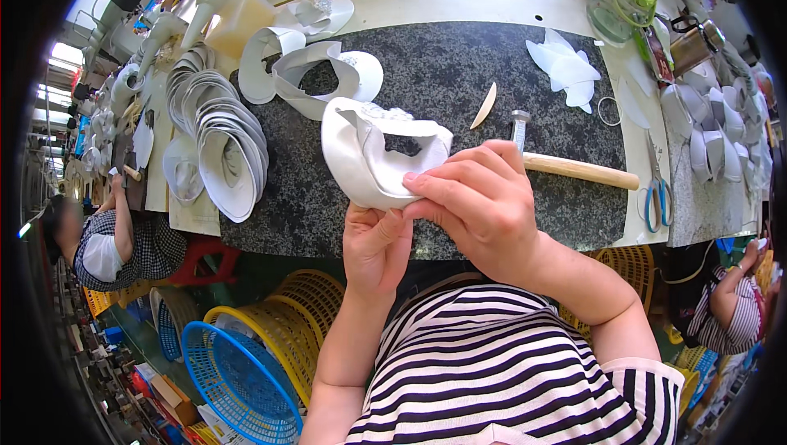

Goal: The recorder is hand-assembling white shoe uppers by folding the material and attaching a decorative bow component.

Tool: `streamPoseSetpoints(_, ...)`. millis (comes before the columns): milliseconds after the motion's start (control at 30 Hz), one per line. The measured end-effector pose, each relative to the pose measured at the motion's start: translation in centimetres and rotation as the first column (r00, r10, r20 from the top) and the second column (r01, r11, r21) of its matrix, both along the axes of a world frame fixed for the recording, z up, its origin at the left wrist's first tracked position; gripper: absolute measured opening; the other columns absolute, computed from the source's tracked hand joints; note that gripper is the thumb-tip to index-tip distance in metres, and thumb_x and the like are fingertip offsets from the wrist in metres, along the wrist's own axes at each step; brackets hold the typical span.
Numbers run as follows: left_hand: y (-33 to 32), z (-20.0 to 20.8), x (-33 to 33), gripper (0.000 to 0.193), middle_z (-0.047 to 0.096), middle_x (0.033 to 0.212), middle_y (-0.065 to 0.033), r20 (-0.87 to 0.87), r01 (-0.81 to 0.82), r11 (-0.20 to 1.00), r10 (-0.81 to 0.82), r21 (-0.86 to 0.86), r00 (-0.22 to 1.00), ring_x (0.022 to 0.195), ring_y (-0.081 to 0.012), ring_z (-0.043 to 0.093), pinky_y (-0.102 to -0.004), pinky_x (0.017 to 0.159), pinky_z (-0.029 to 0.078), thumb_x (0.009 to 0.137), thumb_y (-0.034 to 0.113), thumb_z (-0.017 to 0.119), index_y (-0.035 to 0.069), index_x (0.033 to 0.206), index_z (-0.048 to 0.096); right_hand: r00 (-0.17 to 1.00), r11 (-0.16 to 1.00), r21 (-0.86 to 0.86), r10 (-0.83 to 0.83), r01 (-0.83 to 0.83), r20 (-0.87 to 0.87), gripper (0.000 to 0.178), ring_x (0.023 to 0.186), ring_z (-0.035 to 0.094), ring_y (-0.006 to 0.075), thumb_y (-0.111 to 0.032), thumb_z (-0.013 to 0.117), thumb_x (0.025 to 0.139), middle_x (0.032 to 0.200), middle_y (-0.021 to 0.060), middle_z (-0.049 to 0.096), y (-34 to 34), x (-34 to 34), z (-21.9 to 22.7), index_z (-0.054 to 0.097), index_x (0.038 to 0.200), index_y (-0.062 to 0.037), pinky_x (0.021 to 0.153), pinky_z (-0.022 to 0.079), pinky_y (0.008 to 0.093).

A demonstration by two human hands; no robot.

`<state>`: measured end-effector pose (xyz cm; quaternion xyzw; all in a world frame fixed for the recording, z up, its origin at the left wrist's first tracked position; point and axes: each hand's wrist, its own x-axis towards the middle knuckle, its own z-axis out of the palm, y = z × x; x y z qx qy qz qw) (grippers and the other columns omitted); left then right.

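Observation:
A white shoe upper is held up over the dark speckled work board, its opening facing up. My left hand grips its near edge from below, thumb pressed against it. My right hand pinches the same edge from the right, index finger and thumb closed on it. A hammer with a wooden handle lies just right of my right hand. Beyond it rest a pale crescent-shaped piece and several thin white cut pieces. More white uppers lie behind the held one.
Nested white uppers are stacked at the left. Blue-handled scissors and a green-lidded clear container stand on the right side. White shoe parts crowd the far right. Blue and yellow baskets sit below the table; other people work nearby.

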<state>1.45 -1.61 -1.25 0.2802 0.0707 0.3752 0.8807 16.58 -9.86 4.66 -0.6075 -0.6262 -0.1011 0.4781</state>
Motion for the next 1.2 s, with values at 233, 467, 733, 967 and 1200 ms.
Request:
streamPoseSetpoints(233,-0.5,-0.5,-0.1,0.047,0.062,0.138,-0.0102,0.013,-0.026,0.999,0.026,0.024,1.000,0.126,-0.0218,0.059,-0.0380,0.112,0.044,0.090,0.000,0.073,0.004,0.135,0.058,0.995,0.970,-0.223,0.098,-0.101,-0.021,0.015,0.079,0.059,0.0216,-0.016,0.077,0.077,0.075,0.0014,0.058,-0.3,0.2,0.5,0.068,0.088,-0.0089,0.084,0.039,0.0397)
streamPoseSetpoints(467,1.4,0.8,-1.8,0.067,0.060,0.134,-0.0132,-0.274,0.091,0.981,-0.041,0.169,0.961,0.121,-0.0226,0.062,-0.0373,0.104,0.050,0.082,0.002,0.082,-0.003,0.139,0.046,0.962,0.936,-0.237,0.274,-0.262,0.018,0.022,0.092,0.058,0.0254,-0.013,0.072,0.079,0.089,0.0054,0.059,-1.0,1.1,0.1,0.062,0.097,-0.0064,0.089,0.039,0.0412)
streamPoseSetpoints(733,1.1,1.8,-1.7,0.046,0.071,0.118,-0.0163,-0.221,-0.032,0.960,0.097,0.280,0.970,0.112,-0.0239,0.068,-0.0371,0.100,0.053,0.078,-0.006,0.081,-0.006,0.121,0.064,0.901,0.868,-0.348,0.416,-0.355,0.121,0.020,0.094,0.055,0.0237,-0.009,0.071,0.080,0.091,0.0047,0.058,-0.6,2.9,0.1,0.061,0.097,-0.0075,0.097,0.034,0.0463)
streamPoseSetpoints(967,1.0,0.5,-0.8,0.033,0.071,0.121,-0.0146,-0.231,-0.037,0.989,0.069,0.140,0.971,0.110,-0.0205,0.068,-0.0357,0.101,0.051,0.092,-0.005,0.070,-0.003,0.124,0.064,0.925,0.910,-0.354,0.308,-0.217,0.223,0.025,0.112,0.055,0.0248,-0.011,0.076,0.078,0.103,0.0034,0.060,-0.6,3.4,-1.6,0.062,0.100,-0.0100,0.108,0.029,0.0509)
streamPoseSetpoints(1200,-0.4,0.0,0.3,0.034,0.069,0.124,-0.0124,-0.275,-0.187,0.971,0.222,0.147,0.935,0.114,-0.0196,0.066,-0.0351,0.103,0.050,0.095,0.000,0.068,-0.001,0.128,0.062,0.994,0.989,-0.096,0.107,-0.110,-0.029,0.035,0.095,0.064,0.0259,-0.016,0.080,0.075,0.101,0.0045,0.064,0.0,1.3,-2.3,0.067,0.106,-0.0093,0.086,0.049,0.0410)
